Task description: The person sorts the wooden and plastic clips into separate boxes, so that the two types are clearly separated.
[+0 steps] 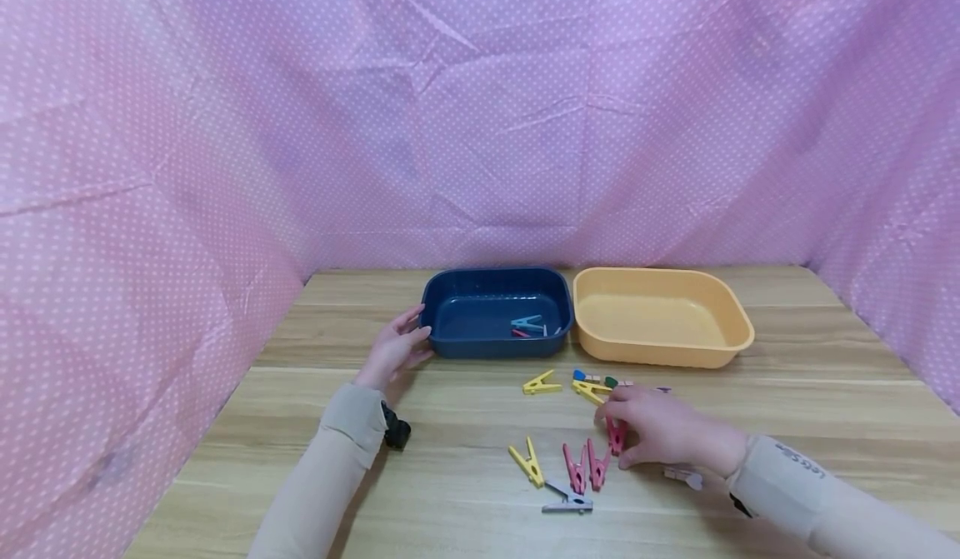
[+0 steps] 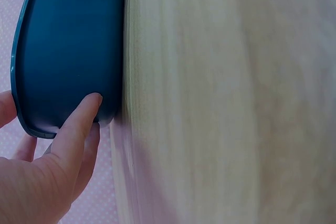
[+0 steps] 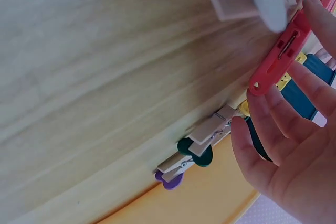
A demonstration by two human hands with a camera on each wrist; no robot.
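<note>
With our left hand (image 1: 393,352), fingers spread, we touch the left end of the blue tray (image 1: 491,348). Our right hand (image 1: 671,427), well apart, curls round a red clip (image 1: 617,436) near two others (image 1: 577,478) on the table (image 1: 450,476); whether it is lifted, we cannot tell.

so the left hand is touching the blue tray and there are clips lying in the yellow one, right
Not quite: the clips in a tray lie in the blue tray, as the head view shows. The left hand is touching that one.
</note>
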